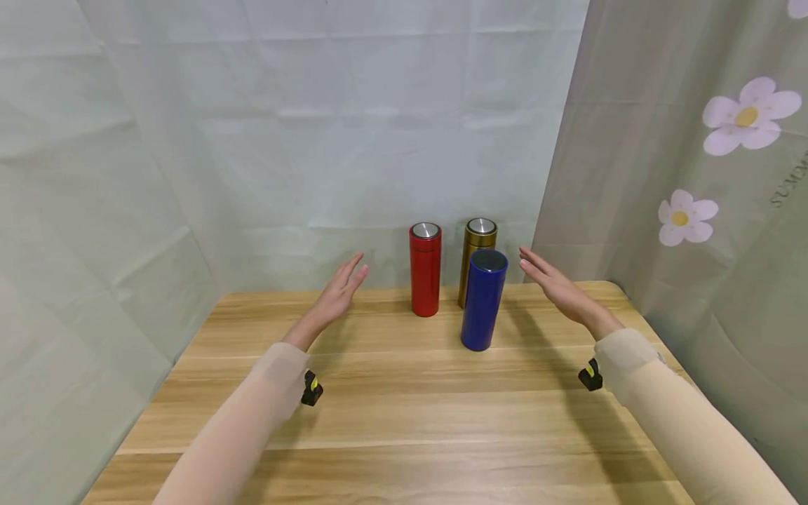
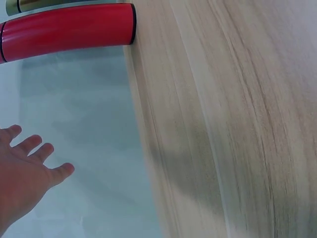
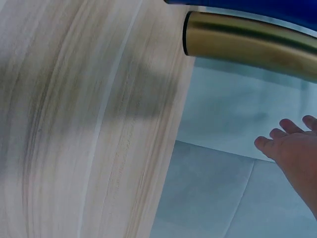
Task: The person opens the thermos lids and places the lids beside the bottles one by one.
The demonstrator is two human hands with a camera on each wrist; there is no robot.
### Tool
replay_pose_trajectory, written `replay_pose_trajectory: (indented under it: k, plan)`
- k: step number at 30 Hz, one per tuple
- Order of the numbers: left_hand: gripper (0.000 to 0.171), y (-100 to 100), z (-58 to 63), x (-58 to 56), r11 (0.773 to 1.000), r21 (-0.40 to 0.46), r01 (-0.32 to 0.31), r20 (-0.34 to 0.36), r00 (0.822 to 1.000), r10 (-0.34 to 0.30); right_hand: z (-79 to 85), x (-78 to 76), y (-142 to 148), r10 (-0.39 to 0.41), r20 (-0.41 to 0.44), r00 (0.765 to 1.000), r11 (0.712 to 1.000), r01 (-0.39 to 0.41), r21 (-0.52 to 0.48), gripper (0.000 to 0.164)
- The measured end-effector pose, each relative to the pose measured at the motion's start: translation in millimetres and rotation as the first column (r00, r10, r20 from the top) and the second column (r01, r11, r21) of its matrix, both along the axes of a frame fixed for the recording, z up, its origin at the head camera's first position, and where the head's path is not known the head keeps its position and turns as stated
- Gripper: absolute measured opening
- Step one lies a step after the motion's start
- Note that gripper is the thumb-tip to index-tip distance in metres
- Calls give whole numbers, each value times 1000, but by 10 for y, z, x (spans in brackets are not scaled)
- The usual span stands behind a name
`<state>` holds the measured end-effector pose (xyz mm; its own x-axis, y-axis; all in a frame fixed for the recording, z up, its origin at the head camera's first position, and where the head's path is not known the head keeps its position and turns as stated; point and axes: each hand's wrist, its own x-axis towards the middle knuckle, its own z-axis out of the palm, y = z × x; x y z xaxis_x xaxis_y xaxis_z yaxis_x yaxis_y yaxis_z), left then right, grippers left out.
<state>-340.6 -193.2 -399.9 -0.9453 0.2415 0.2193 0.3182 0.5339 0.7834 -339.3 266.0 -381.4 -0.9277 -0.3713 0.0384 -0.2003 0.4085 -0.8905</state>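
Three thermos flasks stand upright toward the back of the wooden table. The red flask (image 1: 426, 275) is on the left, with a silver-topped lid. To its right stands the gold flask (image 1: 468, 265), partly hidden behind the blue flask (image 1: 483, 301), which has a dark lid and is nearer to me. My left hand (image 1: 336, 294) is raised left of the red flask, fingers extended and nothing held. On the other side, my right hand (image 1: 563, 289) is held up right of the blue and gold flasks, its fingers straight and apart from them.
The wooden table (image 1: 379, 421) extends toward me, its back edge along a pale hanging cloth (image 1: 353, 140). At the right hangs a grey curtain (image 1: 631, 140) with printed flowers. A small black device (image 1: 312, 388) sits at the left cuff, another black device (image 1: 590, 375) at the right.
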Motion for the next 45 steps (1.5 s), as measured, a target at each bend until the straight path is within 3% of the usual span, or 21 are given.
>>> replay_pose_trajectory:
  k: [10,25,38,45]
  plan:
    - [66,-30,16,86,998,69,3,8,1000,-3,18,63,-17,9,-37,999,999,-10,-32,70]
    - [55,67,21,239,980,193,41,-42,999,-33,-45,120,-34,121,-41,992,988,-125,-96,63]
    - [51,194,113,365,978,203,58,-87,995,-42,-133,197,-129,174,13,985,960,-167,-224,84]
    - [48,229,68,355,978,199,59,-131,991,-33,-213,230,-177,195,31,980,951,-181,-249,86]
